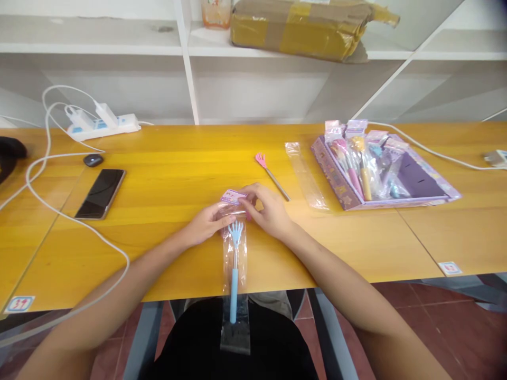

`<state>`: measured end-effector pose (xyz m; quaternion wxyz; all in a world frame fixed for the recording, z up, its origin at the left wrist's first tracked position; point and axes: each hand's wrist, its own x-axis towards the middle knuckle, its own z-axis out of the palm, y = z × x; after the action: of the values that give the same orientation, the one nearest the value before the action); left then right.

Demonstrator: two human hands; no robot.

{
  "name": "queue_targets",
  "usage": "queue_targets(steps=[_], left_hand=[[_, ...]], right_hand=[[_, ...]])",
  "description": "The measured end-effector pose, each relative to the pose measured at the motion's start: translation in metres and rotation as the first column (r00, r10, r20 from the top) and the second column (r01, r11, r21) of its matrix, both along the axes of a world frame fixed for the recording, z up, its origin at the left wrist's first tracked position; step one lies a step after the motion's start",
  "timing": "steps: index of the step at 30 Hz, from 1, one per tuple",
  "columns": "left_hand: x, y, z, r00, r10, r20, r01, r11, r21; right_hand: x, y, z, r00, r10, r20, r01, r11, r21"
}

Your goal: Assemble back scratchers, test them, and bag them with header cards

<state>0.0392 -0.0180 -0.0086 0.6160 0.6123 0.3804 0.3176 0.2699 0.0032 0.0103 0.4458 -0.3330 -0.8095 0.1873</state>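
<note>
Both hands pinch 1 clear sleeve (235,264) at its pink header card (233,197): left hand (206,224), right hand (269,210). Inside, 1 blue back scratcher (235,266), overhanging the surface (166,179). 1 pink scratcher (271,175) lies loose; purple tray (420,184) holds several packed ones.

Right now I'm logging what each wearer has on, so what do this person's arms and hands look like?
Both forearms are bare right up to the frame edge: no sleeves show. The left hand and right hand wear no gloves, and no rings, watch or bands can be made out. Dark clothing covers the lap.
</note>
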Motion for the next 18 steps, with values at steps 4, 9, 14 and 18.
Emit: queue_targets(steps=[4, 9, 14, 18], left_hand=[[0.001, 0.000, 0.002, 1.000, -0.002, 0.000, 0.002, 0.999, -0.042], [0.000, 0.002, 0.006, 1.000, -0.018, -0.016, 0.017, 0.998, -0.059], [0.001, 0.000, 0.011, 1.000, 0.014, 0.013, -0.013, 0.999, -0.047], [0.002, -0.001, 0.016, 1.000, 0.020, 0.014, -0.019, 0.998, -0.063]], right_hand=[[0.001, 0.001, -0.001, 1.000, -0.020, 0.022, 0.020, 1.000, -0.004], [0.002, 0.001, 0.000, 0.999, -0.010, 0.033, 0.010, 1.000, -0.001], [0.003, 0.001, 0.003, 0.999, 0.036, 0.037, -0.037, 0.999, 0.034], [0.004, 0.002, 0.004, 0.999, 0.009, 0.047, -0.010, 0.999, 0.041]])
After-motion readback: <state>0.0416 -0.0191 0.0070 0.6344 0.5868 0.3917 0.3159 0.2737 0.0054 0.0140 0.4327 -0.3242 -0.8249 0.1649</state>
